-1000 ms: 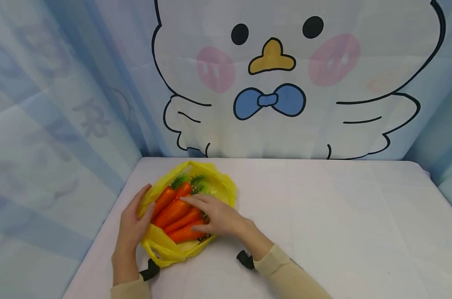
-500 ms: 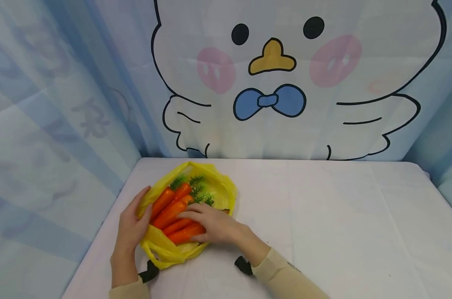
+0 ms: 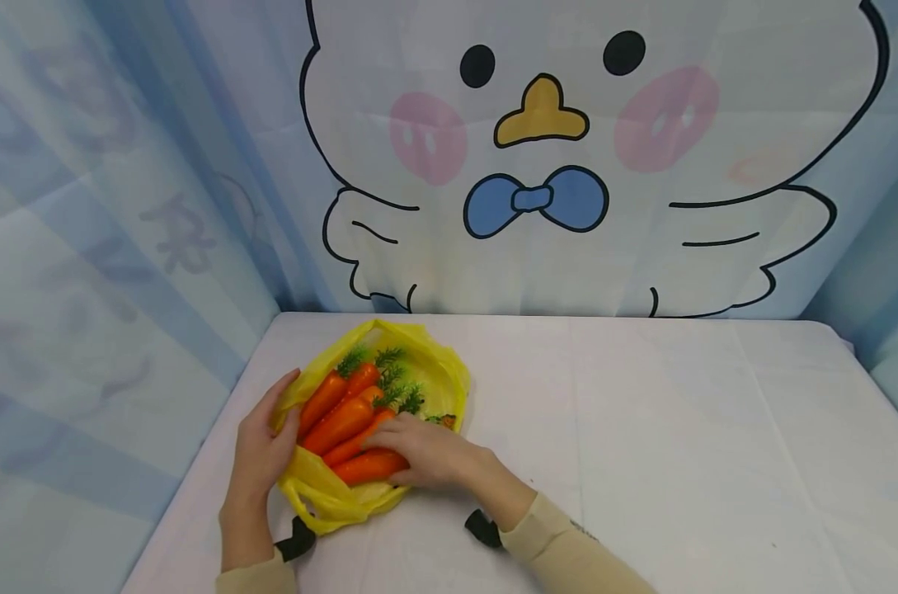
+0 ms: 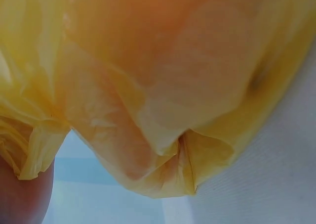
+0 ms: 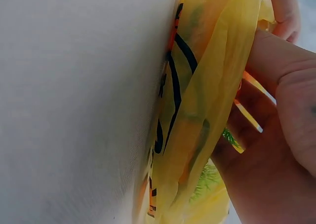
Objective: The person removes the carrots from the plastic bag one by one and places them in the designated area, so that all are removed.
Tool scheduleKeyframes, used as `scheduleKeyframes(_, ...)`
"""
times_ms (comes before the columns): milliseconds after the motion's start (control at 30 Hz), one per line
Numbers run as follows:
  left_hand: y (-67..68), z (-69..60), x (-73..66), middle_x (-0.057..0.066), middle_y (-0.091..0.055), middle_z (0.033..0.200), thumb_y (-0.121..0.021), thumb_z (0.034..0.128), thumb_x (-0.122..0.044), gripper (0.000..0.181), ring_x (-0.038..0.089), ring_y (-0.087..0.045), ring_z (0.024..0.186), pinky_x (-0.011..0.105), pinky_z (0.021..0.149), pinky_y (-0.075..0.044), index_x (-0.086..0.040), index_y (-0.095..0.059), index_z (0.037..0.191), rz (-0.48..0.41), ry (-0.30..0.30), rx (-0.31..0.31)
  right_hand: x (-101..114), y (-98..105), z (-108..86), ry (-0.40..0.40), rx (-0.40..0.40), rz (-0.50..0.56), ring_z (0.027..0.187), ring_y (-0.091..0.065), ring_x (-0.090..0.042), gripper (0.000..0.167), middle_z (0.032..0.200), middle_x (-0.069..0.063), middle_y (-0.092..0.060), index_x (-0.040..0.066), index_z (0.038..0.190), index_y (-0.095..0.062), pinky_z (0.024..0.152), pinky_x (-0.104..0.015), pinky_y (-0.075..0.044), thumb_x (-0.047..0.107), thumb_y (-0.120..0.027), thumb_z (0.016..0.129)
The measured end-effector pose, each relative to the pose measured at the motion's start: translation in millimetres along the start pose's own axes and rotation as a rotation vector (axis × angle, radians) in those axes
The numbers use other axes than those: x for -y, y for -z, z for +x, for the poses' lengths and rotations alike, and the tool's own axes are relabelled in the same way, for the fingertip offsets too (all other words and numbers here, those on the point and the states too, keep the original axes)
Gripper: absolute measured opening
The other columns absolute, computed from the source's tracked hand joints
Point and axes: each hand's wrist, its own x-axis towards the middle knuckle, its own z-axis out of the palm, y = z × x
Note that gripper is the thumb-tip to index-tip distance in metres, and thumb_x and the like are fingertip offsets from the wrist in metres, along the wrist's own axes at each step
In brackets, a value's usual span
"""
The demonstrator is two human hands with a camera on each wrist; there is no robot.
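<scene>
A yellow plastic bag (image 3: 449,371) lies with its mouth spread toward me on the left of the table. Several orange carrots (image 3: 339,425) with green tops show in it. My left hand (image 3: 261,450) holds the bag's left edge, thumb on the near side; the left wrist view is mostly filled by the thin yellow plastic (image 4: 212,105). Over the right part of the bag, my right hand (image 3: 430,450) has its fingers and thumb about the nearest carrot (image 3: 367,468). In the right wrist view that hand (image 5: 276,115) reaches past the bag's edge, and its fingertips are hidden.
A white cloth covers the table (image 3: 641,445), stretching off to the right of the bag. Behind it hangs a curtain (image 3: 567,272) with a cartoon face and blue bow tie. Another pale blue curtain (image 3: 107,330) borders the left side. Dark straps (image 3: 483,528) sit by both wrists.
My right hand has drawn back toward me and slightly lower, its fingers coming closer together over the near carrots. More green tops now show. My left hand has barely moved.
</scene>
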Motion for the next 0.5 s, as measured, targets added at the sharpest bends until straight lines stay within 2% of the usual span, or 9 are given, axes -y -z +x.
scheduleKeyframes(267,0.6,-0.4,1.2,0.012,-0.045,0.154,-0.047,0.1024,-0.002,0.053,0.036,-0.037,0.142,0.06,0.113,-0.031,-0.017,-0.045,0.153,-0.004,-0.008,0.003,-1.6,-1.8,-0.6,-0.024,0.034,-0.007,0.134,-0.047,-0.014,0.05,0.143,0.002,-0.055,0.016,0.139,-0.06,0.117,-0.03,-0.028,0.014,-0.076,0.092)
scheduleKeyframes(400,0.9,-0.2,1.4,0.011,-0.045,0.154,-0.046,0.102,-0.001,0.053,0.036,-0.037,0.142,0.06,0.113,-0.031,-0.017,-0.046,0.153,-0.004,-0.01,0.004,-2.3,-1.4,-1.1,-0.04,0.042,0.003,0.133,-0.048,-0.013,0.049,0.141,0.003,-0.056,0.015,0.137,-0.061,0.118,-0.031,-0.027,0.012,-0.076,0.091)
scheduleKeyframes(500,1.1,-0.3,1.1,0.011,-0.045,0.154,-0.045,0.1014,0.0,0.054,0.036,-0.037,0.142,0.06,0.113,-0.031,-0.017,-0.046,0.152,-0.007,-0.007,0.004,-2.4,-0.9,-1.5,-0.047,0.042,0.009,0.131,-0.049,-0.014,0.048,0.139,0.003,-0.057,0.015,0.136,-0.062,0.116,-0.031,-0.032,0.011,-0.076,0.09)
